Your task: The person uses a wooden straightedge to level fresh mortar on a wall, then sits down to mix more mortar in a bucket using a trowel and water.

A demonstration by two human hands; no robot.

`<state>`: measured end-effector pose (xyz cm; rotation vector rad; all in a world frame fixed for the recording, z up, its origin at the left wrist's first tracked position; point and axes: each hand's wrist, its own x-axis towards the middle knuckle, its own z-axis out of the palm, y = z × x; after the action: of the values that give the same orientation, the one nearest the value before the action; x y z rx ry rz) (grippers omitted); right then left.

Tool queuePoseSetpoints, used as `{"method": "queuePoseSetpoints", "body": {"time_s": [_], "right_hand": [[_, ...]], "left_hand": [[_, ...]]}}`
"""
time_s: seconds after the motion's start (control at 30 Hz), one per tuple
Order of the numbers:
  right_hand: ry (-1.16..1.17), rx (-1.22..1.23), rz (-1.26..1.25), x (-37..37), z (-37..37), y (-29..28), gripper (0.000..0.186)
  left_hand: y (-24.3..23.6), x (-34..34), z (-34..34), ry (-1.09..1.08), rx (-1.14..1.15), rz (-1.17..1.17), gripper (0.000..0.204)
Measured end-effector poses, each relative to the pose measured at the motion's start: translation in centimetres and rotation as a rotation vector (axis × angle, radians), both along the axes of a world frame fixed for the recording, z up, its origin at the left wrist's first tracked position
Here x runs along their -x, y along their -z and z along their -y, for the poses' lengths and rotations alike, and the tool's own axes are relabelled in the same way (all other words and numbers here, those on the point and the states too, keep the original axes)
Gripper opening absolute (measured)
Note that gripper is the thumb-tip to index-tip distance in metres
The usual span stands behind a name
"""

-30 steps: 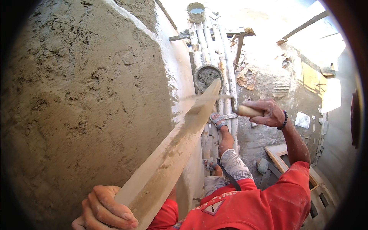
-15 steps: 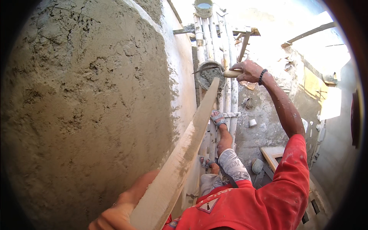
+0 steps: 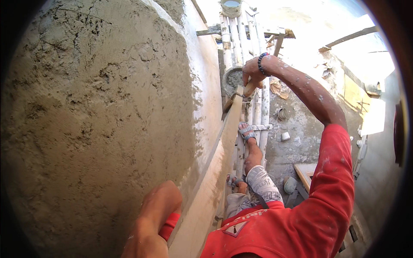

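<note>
My right hand [image 3: 254, 76] is closed round the wooden handle of a trowel [image 3: 229, 106]. The blade rests against the far end of a long wooden board [image 3: 211, 172], its tip pointing down along the edge by the wall. The board slants from the lower edge up to the mortar bucket [image 3: 227, 79], whose right side my hand partly covers. Grey wet mortar fills that bucket. My left hand [image 3: 146, 246] is at the lower edge beside the near end of the board, its fingers out of sight. Left of the board stands a wall [image 3: 107, 129] coated with rough wet plaster.
I stand in sandals on a platform of whitish poles [image 3: 262, 107]. At its far end sits a bucket [image 3: 231, 8] of liquid. Below on the right are a wooden frame [image 3: 304, 174], a small pot [image 3: 282, 114] and a white block [image 3: 285, 136]. A crossbeam [image 3: 211, 31] meets the wall.
My right hand has moved left and nearer, bringing the trowel from above the mortar bucket onto the board's end. The board is steeper, and my left hand has shifted right and lower.
</note>
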<state>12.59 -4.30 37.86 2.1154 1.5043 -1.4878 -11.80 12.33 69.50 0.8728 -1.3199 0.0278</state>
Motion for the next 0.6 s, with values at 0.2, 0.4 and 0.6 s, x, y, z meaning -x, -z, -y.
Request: {"method": "queuePoseSetpoints", "body": {"time_s": [0.2,0.4,0.6], "right_hand": [[0.236,0.126,0.49,-0.3,1.6,18.7,0.023],[0.767,-0.263,0.452,2.3,7.9,14.9,0.021],[0.765,-0.557,0.01,3.6,10.4,-7.8,0.045]], "left_hand": [[-0.1,0.8,-0.7,-0.055,0.103,-0.01,0.009],[0.2,0.7,-1.5,-0.044,0.108,-0.051,0.009],[0.7,-0.2,-0.9,0.094,0.079,-0.009,0.009]]}}
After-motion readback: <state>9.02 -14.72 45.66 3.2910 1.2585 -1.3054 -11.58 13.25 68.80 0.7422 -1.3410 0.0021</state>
